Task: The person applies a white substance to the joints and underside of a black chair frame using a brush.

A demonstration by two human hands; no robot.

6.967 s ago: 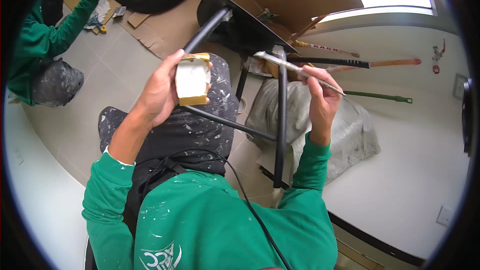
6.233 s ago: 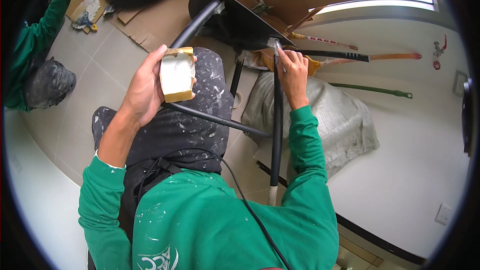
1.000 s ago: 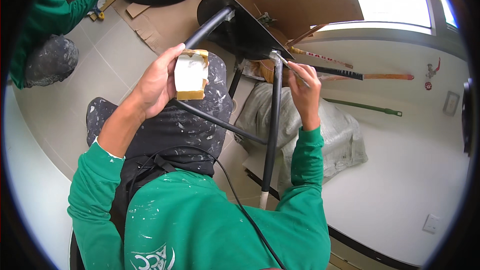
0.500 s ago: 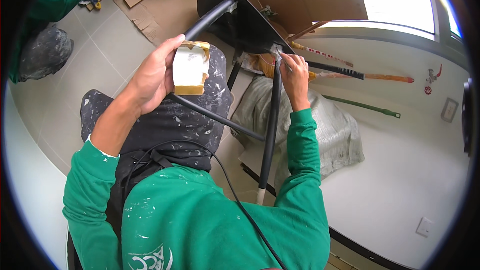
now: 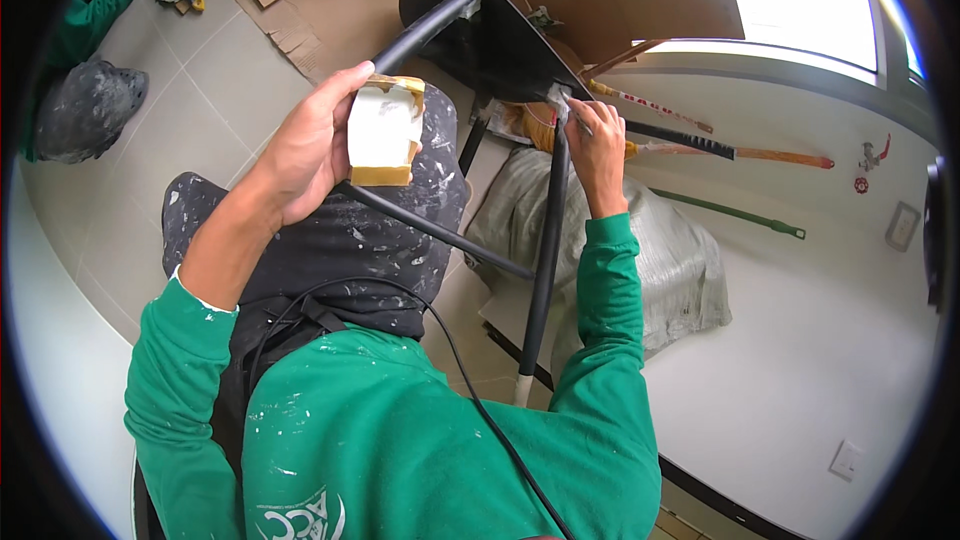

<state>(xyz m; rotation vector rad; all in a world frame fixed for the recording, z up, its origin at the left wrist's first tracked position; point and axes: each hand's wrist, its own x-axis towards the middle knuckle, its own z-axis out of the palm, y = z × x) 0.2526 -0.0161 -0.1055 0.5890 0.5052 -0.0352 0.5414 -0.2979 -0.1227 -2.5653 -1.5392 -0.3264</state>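
Brush (image 5: 579, 121) pinched in my right fingers (image 5: 604, 114), I reach the chair leg (image 5: 553, 200) (left fingers (image 5: 346, 86) grasp a yellowish box (image 5: 380, 177)).

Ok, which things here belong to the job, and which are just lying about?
In use:
yellow-edged box of white material, in left hand
thin brush, in right hand
black chair, brush at leg joint

Apparently lying about:
grey-sheeted heap
green pole
orange pole

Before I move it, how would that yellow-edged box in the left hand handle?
The yellow-edged box is probably light, small enough for the left hand to grip. Its ragged edge suggests it might crush if squeezed. The exposed white material could smear if touched.
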